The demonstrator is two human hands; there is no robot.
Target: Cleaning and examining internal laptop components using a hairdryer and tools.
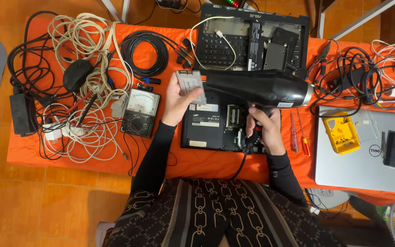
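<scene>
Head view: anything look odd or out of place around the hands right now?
Yes. The right hand aims a black hair dryer, not a usual bench tool, at a flat silver drive in the left hand, above an opened black laptop. White cables lie tangled at left.
</scene>
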